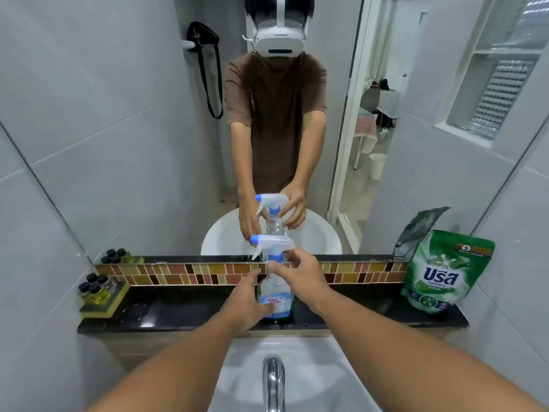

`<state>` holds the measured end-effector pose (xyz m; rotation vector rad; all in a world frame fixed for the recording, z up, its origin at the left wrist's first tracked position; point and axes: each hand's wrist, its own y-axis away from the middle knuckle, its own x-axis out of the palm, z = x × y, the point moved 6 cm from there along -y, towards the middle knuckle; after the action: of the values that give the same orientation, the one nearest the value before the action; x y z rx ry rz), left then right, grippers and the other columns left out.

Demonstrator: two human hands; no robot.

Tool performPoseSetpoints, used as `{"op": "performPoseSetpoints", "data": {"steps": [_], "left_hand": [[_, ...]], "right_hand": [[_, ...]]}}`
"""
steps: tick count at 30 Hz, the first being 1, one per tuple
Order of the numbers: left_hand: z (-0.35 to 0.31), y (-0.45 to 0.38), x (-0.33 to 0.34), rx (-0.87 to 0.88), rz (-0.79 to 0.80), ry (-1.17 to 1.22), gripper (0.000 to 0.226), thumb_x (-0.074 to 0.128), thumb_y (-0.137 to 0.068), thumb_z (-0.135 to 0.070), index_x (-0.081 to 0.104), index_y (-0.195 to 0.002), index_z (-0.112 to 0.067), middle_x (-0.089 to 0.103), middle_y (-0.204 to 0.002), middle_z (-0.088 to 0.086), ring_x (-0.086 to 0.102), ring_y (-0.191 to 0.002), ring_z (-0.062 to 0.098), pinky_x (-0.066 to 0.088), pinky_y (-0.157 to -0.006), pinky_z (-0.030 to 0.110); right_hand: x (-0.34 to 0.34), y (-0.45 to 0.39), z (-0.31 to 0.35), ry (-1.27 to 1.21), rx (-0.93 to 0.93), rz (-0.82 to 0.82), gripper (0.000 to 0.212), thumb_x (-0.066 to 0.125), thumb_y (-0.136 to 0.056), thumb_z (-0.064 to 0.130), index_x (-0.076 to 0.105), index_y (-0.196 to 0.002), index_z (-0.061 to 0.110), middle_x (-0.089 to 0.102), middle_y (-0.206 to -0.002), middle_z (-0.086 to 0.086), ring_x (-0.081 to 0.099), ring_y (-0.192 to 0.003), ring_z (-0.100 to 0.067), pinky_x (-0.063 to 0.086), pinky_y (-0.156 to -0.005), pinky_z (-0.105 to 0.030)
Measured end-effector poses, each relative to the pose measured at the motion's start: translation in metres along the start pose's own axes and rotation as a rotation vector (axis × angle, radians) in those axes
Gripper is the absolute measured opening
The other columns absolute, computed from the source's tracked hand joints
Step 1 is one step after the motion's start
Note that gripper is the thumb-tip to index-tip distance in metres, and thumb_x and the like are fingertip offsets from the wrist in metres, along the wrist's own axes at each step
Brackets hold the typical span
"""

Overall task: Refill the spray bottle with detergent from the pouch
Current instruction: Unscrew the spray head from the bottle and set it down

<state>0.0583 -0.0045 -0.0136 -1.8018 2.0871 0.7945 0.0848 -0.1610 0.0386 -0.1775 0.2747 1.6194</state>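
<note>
Grey-tiled bathroom walls close in on both sides of what I see, with a wide mirror [133, 114] straight ahead and a strip of brown, amber and cream mosaic tile [178, 273] running under it. Below the strip lies a narrow black counter [184, 310], glossy and wet-looking, and below that a white basin [312, 379] with one chrome faucet [273, 382] at the bottom of the view. I count one spray bottle [274, 289], clear with a blue-and-white label and a white trigger head with a blue nozzle; it stands upright on the counter at the middle. My left hand [248, 304] wraps the lower body of the bottle, its fingers closed on the label area. My right hand [297, 273] is at the bottle's neck, fingers pinched around the blue collar just under the trigger head. One green detergent pouch [442, 275] stands upright at the right end of the counter, well apart from the bottle, leaning back toward the mirror. At the left end sits one yellow-and-green sponge [101, 303] carrying a cluster of small bottles [95, 288] with black caps; I make out about five caps. The mirror repeats the sink, the spray bottle and both hands, and shows an open doorway behind.
</note>
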Motion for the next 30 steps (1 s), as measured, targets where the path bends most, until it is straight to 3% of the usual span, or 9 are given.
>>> {"op": "performPoseSetpoints", "data": {"steps": [4, 7, 13, 16, 19, 23, 25, 30], "left_hand": [[0.007, -0.016, 0.007, 0.030, -0.015, 0.046, 0.089, 0.095, -0.076, -0.018, 0.045, -0.147, -0.039, 0.063, -0.125, -0.024, 0.067, -0.115, 0.005, 0.061, -0.095, 0.030], [0.010, -0.028, 0.017, 0.049, -0.042, 0.056, 0.084, 0.098, -0.072, -0.023, 0.051, -0.139, -0.041, 0.065, -0.125, -0.019, 0.067, -0.117, 0.010, 0.062, -0.098, 0.036], [0.006, -0.046, 0.021, 0.127, -0.023, 0.028, 0.077, 0.097, -0.073, -0.019, 0.057, -0.137, -0.035, 0.072, -0.122, -0.015, 0.069, -0.116, 0.009, 0.058, -0.104, 0.038], [0.003, -0.050, 0.019, 0.135, 0.034, -0.002, 0.073, 0.096, -0.075, -0.017, 0.058, -0.136, -0.031, 0.071, -0.121, -0.014, 0.067, -0.114, 0.006, 0.056, -0.102, 0.030], [0.007, -0.049, 0.017, 0.123, 0.065, -0.020, 0.070, 0.095, -0.077, -0.016, 0.060, -0.136, -0.030, 0.071, -0.121, -0.014, 0.066, -0.113, 0.004, 0.052, -0.097, 0.022], [0.010, -0.045, 0.008, 0.107, 0.079, -0.029, 0.056, 0.096, -0.076, -0.014, 0.066, -0.119, -0.034, 0.078, -0.116, -0.009, 0.073, -0.110, 0.008, 0.059, -0.102, 0.038], [0.006, -0.044, 0.000, 0.086, 0.084, -0.040, 0.059, 0.097, -0.074, -0.021, 0.068, -0.125, -0.029, 0.077, -0.118, -0.009, 0.074, -0.111, 0.009, 0.061, -0.101, 0.041], [-0.007, -0.048, -0.014, 0.093, 0.079, -0.141, 0.090, 0.096, -0.054, -0.056, 0.065, -0.134, -0.028, 0.074, -0.126, -0.011, 0.071, -0.115, 0.012, 0.059, -0.101, 0.044]], "right_hand": [[0.007, -0.005, -0.001, -0.044, -0.006, 0.005, 0.038, 0.080, -0.092, 0.038, 0.065, -0.126, 0.030, 0.072, -0.116, 0.007, 0.069, -0.112, -0.015, 0.062, -0.091, -0.034], [0.010, -0.008, -0.002, -0.013, -0.033, 0.000, 0.041, 0.078, -0.094, 0.038, 0.065, -0.132, 0.029, 0.073, -0.114, 0.006, 0.069, -0.112, -0.016, 0.063, -0.094, -0.039], [0.009, -0.006, -0.002, 0.030, -0.060, -0.018, 0.047, 0.076, -0.096, 0.039, 0.063, -0.140, 0.028, 0.070, -0.125, 0.005, 0.064, -0.120, -0.015, 0.053, -0.082, -0.019], [0.008, -0.006, -0.003, 0.047, -0.064, -0.018, 0.046, 0.076, -0.096, 0.039, 0.064, -0.139, 0.027, 0.070, -0.128, 0.003, 0.063, -0.122, -0.016, 0.051, -0.080, -0.019], [0.008, -0.006, 0.002, 0.025, -0.087, -0.022, 0.043, 0.076, -0.095, 0.041, 0.066, -0.135, 0.029, 0.073, -0.123, 0.006, 0.067, -0.117, -0.014, 0.060, -0.086, -0.028], [0.000, -0.005, 0.019, -0.069, -0.135, -0.067, 0.036, 0.081, -0.091, 0.044, 0.073, -0.122, 0.028, 0.079, -0.107, 0.007, 0.075, -0.104, -0.012, 0.064, -0.094, -0.044], [-0.005, -0.007, 0.033, -0.078, -0.164, -0.076, 0.039, 0.082, -0.090, 0.042, 0.073, -0.123, 0.024, 0.079, -0.106, 0.006, 0.075, -0.103, -0.013, 0.064, -0.093, -0.043], [-0.028, -0.002, 0.077, -0.176, -0.249, -0.146, 0.031, 0.082, -0.091, 0.036, 0.075, -0.116, 0.019, 0.081, -0.097, 0.000, 0.078, -0.090, -0.017, 0.064, -0.085, -0.036]]}}
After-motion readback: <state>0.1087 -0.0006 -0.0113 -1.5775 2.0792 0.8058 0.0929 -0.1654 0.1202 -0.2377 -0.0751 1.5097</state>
